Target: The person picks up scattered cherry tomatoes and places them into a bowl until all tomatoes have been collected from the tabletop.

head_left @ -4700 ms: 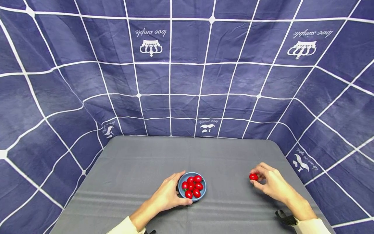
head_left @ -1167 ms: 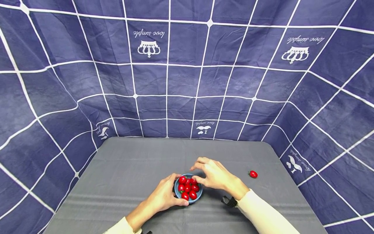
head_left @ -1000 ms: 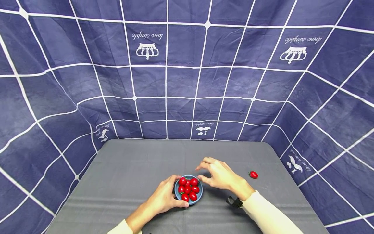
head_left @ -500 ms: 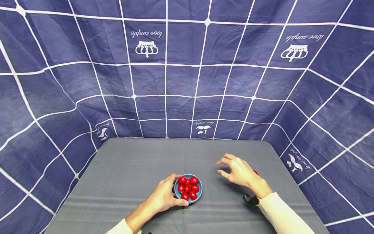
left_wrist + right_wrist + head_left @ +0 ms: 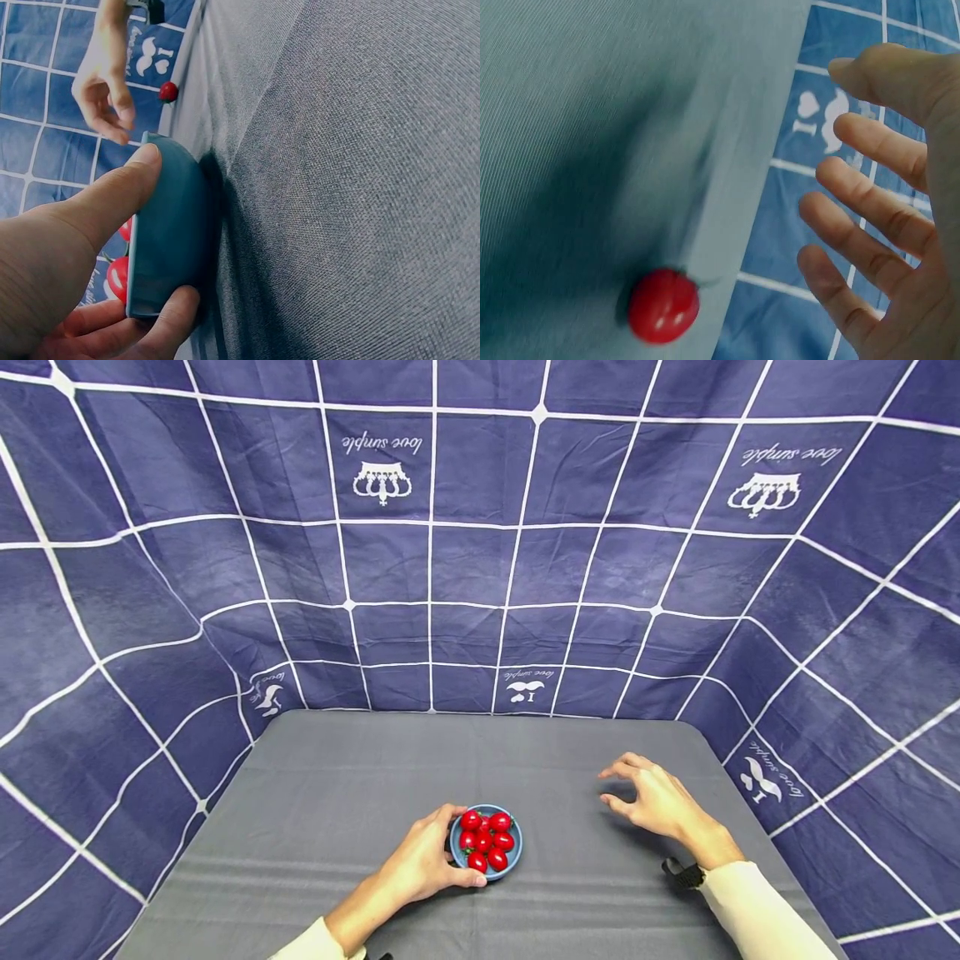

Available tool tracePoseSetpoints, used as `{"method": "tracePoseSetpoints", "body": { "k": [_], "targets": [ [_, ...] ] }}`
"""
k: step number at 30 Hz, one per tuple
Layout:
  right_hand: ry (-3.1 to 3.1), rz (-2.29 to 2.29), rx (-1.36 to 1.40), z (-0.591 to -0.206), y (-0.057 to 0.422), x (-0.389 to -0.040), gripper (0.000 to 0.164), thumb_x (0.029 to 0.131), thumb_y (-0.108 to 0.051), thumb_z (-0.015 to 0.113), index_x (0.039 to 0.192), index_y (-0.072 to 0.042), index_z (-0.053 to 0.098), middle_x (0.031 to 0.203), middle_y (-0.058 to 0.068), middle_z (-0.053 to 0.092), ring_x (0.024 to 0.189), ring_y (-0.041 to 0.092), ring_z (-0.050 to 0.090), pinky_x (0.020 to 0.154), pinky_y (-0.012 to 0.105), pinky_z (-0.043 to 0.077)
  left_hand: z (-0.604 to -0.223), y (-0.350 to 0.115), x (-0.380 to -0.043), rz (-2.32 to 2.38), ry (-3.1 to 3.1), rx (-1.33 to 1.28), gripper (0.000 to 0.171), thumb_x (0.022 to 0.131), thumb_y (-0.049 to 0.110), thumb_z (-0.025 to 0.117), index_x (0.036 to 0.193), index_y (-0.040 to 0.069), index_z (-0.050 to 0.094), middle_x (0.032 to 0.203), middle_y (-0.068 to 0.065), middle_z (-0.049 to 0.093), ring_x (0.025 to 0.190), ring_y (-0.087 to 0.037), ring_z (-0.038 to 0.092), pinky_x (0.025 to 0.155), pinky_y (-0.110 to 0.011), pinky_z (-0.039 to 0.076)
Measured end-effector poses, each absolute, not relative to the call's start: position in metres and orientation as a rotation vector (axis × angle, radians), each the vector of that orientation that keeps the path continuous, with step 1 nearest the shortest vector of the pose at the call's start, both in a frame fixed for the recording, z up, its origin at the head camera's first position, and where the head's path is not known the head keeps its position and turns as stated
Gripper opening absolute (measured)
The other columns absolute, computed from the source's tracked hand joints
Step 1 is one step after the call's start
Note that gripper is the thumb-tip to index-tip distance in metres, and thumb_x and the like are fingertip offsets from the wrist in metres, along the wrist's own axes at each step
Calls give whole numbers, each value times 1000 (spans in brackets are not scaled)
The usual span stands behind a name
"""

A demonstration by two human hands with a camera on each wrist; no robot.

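Observation:
A small blue bowl [image 5: 516, 858] stands on the grey cloth, holding several red cherry tomatoes [image 5: 483, 842] with some green stems. My left hand [image 5: 423, 864] grips the bowl's left side, thumb at the near rim and fingers round the far side; the left wrist view shows the bowl wall [image 5: 176, 217] between them. At the right, my right hand [image 5: 656, 802] hovers over the cloth with its fingers spread and nothing in them. Below it in the right wrist view lies one loose cherry tomato [image 5: 664, 306] with its stem; in the head view this hand and forearm hide it.
Grey cloth [image 5: 360, 777] covers the table, with slight folds near the front. Blue curtains with white grid lines [image 5: 480, 560] stand round the back and both sides. A black strap [image 5: 684, 872] sits at the right wrist.
Earlier my right hand pinched a cherry tomato at the right; the bowl now holds one more. Since then the hand has gone from the bowl rightward, over the loose tomato. The left hand stays put.

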State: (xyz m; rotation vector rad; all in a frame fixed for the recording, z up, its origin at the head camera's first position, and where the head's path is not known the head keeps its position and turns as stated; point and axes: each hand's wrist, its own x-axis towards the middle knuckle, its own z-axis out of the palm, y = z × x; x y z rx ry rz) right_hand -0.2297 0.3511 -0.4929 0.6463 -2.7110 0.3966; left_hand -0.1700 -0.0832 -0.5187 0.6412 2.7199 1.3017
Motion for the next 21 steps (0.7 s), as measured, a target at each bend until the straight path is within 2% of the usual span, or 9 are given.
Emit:
{"method": "tracePoseSetpoints", "body": {
  "k": [7,11,14,17,21],
  "targets": [
    [-2743,390,572,-495,372,-230,44,89,-32,100,129,-19,86,126,1,78,115,32,78,89,57,65,-518,-83,-171,1263,2756,638,102,69,34,115,151,3,64,145,-19,75,118,-28,77,94,-29,69],
    [-2800,414,511,-496,381,-231,49,89,-35,100,134,-20,85,131,3,76,123,35,74,92,61,65,-518,-83,-172,1291,2741,637,102,69,31,115,151,2,64,146,-20,74,119,-29,77,93,-31,70],
    [-2847,438,468,-498,386,-231,52,89,-38,100,135,-20,84,133,5,75,129,40,72,94,67,64,-517,-83,-172,1316,2717,636,102,69,30,116,151,1,63,148,-22,73,113,-27,80,90,-30,71],
    [-2882,448,435,-500,392,-228,54,87,-40,101,134,-20,85,133,6,74,129,43,72,92,70,64,-517,-83,-172,1322,2705,639,101,70,28,116,152,1,62,148,-23,73,104,-24,81,85,-28,70],
    [-2905,452,430,-504,400,-226,54,84,-37,103,132,-19,86,129,7,76,121,40,77,89,63,66,-518,-83,-171,1308,2708,639,101,70,28,115,152,1,62,148,-23,73,101,-22,80,84,-24,69]
  ]
}}
